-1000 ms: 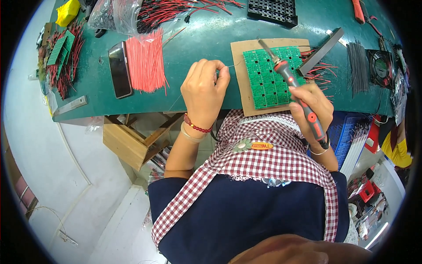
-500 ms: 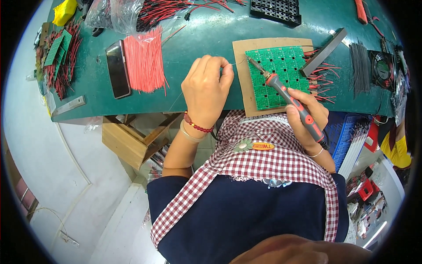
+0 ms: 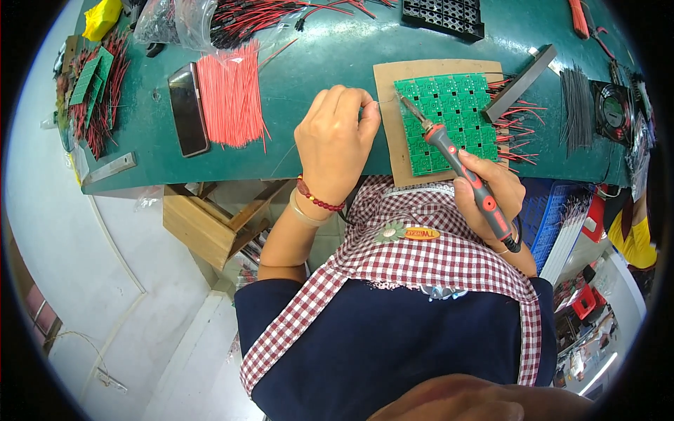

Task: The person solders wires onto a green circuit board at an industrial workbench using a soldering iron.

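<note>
My right hand (image 3: 489, 189) grips a red and black soldering iron (image 3: 460, 165), its tip resting at the upper left corner of a green circuit board panel (image 3: 449, 119). The panel lies on a brown cardboard sheet (image 3: 388, 105) on the green table (image 3: 316, 63). My left hand (image 3: 335, 140) sits just left of the cardboard, fingers pinched on a thin solder wire that reaches toward the iron's tip. Red wires stick out from the panel's right side.
A bundle of red wire pieces (image 3: 230, 95) and a dark phone (image 3: 188, 109) lie to the left. A black bar (image 3: 518, 83) rests on the panel's right edge. Black wires (image 3: 577, 105), a small fan (image 3: 612, 105), a black tray (image 3: 444, 14) and a wooden crate (image 3: 203, 224) surround the spot.
My right hand swung the soldering iron left, its tip going from the panel's middle to its upper left corner. My left hand shifted slightly right toward the cardboard edge.
</note>
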